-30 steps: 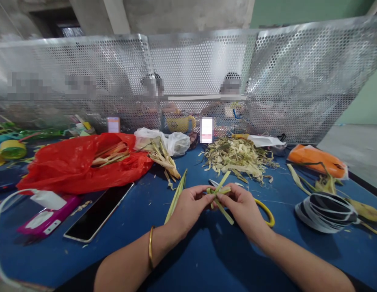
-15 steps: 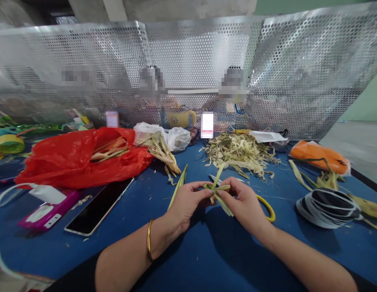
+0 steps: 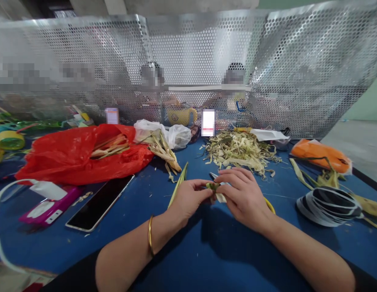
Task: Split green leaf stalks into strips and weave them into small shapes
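Between my two hands is a small piece of folded green leaf strips (image 3: 213, 187), mostly covered by fingers. My left hand (image 3: 192, 197) pinches its left side with thumb and forefinger. From the right, my right hand (image 3: 243, 196) curves over the piece, its fingers bent round the strips and a pale end showing beneath. Scissors (image 3: 270, 205) with yellow handles lie partly hidden behind my right hand, the blade tip showing above it. A long green leaf (image 3: 179, 182) lies just behind my left hand. Farther back sits a heap of shredded dry leaf strips (image 3: 241, 150).
To the left are a red plastic bag (image 3: 69, 158), a black phone (image 3: 101, 205) and a purple power bank (image 3: 51, 207) with a white cable. At right lie a coil of white strip (image 3: 328, 206) and an orange packet (image 3: 322, 156). A perforated metal screen (image 3: 194, 52) stands behind.
My right hand has moved up and over the leaf piece, which is now largely hidden. The strips that stuck out upward and down to the right no longer show. My left hand keeps its pinch.
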Action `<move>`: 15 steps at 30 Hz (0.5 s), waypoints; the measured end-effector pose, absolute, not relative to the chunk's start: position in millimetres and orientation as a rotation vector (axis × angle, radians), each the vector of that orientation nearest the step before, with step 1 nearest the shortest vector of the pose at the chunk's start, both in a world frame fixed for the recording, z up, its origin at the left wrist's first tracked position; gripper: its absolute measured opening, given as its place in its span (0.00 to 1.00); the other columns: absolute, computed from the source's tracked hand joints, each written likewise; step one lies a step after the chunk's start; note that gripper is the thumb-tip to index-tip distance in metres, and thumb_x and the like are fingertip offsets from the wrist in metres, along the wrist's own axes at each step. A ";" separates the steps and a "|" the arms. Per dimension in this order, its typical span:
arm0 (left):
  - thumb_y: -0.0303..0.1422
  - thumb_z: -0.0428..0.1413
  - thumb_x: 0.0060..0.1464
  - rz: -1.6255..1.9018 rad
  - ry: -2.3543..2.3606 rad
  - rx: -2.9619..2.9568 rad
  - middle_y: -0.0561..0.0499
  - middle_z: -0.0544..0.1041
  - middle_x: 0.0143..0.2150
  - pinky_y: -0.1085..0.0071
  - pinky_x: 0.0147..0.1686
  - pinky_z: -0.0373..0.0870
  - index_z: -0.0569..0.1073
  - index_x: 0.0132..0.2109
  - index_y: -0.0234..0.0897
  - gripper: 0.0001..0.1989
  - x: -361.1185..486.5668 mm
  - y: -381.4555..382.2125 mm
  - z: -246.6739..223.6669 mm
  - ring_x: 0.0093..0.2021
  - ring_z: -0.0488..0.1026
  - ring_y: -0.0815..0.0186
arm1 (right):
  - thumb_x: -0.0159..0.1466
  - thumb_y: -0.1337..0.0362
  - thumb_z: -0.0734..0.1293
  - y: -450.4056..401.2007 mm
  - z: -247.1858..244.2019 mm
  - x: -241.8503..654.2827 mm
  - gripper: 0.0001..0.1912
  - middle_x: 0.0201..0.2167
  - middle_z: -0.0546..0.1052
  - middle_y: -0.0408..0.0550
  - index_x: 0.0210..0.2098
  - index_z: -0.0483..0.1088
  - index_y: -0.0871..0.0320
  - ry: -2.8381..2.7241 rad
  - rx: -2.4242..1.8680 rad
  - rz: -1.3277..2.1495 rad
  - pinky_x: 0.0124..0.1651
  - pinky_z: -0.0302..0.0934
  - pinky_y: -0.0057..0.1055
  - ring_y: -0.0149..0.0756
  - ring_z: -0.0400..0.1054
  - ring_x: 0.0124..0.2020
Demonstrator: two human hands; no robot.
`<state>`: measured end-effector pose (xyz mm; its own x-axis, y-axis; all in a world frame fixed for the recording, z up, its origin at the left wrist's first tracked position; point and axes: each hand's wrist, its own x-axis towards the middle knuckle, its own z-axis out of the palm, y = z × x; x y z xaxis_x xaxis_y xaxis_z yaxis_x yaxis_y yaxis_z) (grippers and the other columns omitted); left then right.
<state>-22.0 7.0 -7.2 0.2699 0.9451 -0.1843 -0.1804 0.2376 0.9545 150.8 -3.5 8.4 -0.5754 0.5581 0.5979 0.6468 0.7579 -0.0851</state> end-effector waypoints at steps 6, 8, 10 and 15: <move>0.27 0.56 0.46 0.878 0.962 1.399 0.50 0.77 0.24 0.71 0.30 0.65 0.81 0.37 0.37 0.11 -24.2 5.9 -14.8 0.25 0.70 0.65 | 0.64 0.71 0.58 -7.0 5.0 144.9 0.08 0.30 0.75 0.45 0.31 0.66 0.57 -2.309 -1.170 0.052 0.54 0.52 0.41 0.35 0.69 0.35; 0.29 0.57 0.47 0.864 0.994 1.452 0.49 0.78 0.25 0.70 0.31 0.65 0.81 0.40 0.38 0.13 -25.8 6.3 -18.7 0.26 0.72 0.63 | 0.64 0.70 0.58 -7.6 4.0 143.9 0.09 0.23 0.72 0.43 0.28 0.64 0.56 -2.301 -1.293 0.097 0.47 0.55 0.37 0.34 0.65 0.27; 0.30 0.57 0.48 0.852 1.031 1.486 0.49 0.79 0.26 0.69 0.32 0.66 0.81 0.41 0.39 0.13 -26.5 6.4 -20.5 0.28 0.73 0.62 | 0.64 0.69 0.58 -7.5 2.8 143.8 0.08 0.21 0.70 0.42 0.28 0.63 0.56 -2.281 -1.391 0.124 0.39 0.54 0.33 0.35 0.64 0.26; 0.31 0.57 0.49 0.858 0.990 1.377 0.49 0.79 0.29 0.69 0.34 0.69 0.80 0.41 0.38 0.11 -23.3 4.2 -12.9 0.29 0.75 0.63 | 0.62 0.67 0.60 -5.4 -2.5 145.4 0.05 0.22 0.71 0.41 0.29 0.63 0.55 -2.110 -1.542 0.340 0.28 0.47 0.28 0.34 0.62 0.24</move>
